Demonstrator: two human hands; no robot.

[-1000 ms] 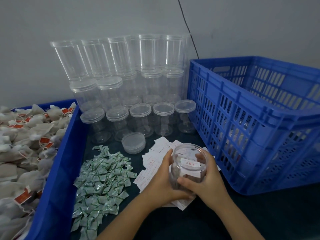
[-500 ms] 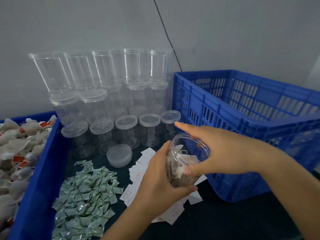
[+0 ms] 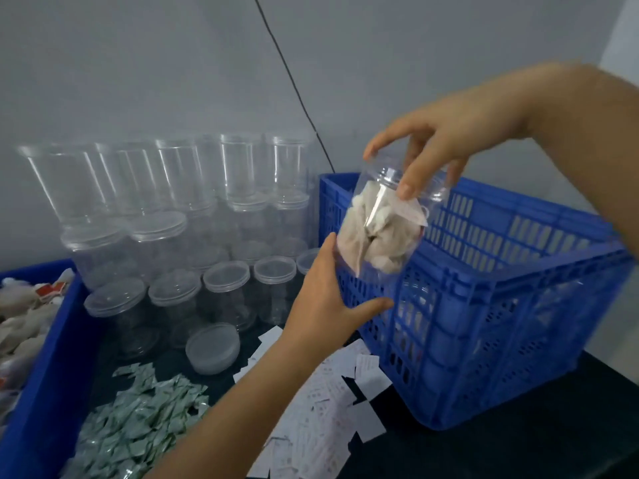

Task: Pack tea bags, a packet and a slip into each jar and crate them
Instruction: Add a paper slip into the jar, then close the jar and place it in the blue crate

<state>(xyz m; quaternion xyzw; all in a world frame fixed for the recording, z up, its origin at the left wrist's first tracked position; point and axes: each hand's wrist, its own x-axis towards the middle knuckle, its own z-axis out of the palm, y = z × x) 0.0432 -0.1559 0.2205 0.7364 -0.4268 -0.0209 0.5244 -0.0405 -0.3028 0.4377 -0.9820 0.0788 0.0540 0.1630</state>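
A clear jar [image 3: 377,236] stuffed with tea bags and a white slip hangs tilted in the air over the near left corner of the blue crate [image 3: 501,305]. My right hand [image 3: 446,133] grips its open rim from above with curled fingers. My left hand [image 3: 321,299] cups the jar's base, thumb underneath and fingers up its left side. A loose clear lid [image 3: 212,347] lies on the table below. Green-and-white packets [image 3: 138,426] are heaped at the lower left, and white slips [image 3: 321,409] are scattered beside them.
Empty clear jars [image 3: 166,202], some lidded, are stacked in rows against the grey wall. A blue bin [image 3: 45,357] at the left edge holds several tea bags [image 3: 20,312]. A thin black cable [image 3: 294,88] runs down the wall behind the crate.
The jar has risen from just above the table up toward the crate's rim. My right hand moved from the jar's side to its top, and the view tilted upward.
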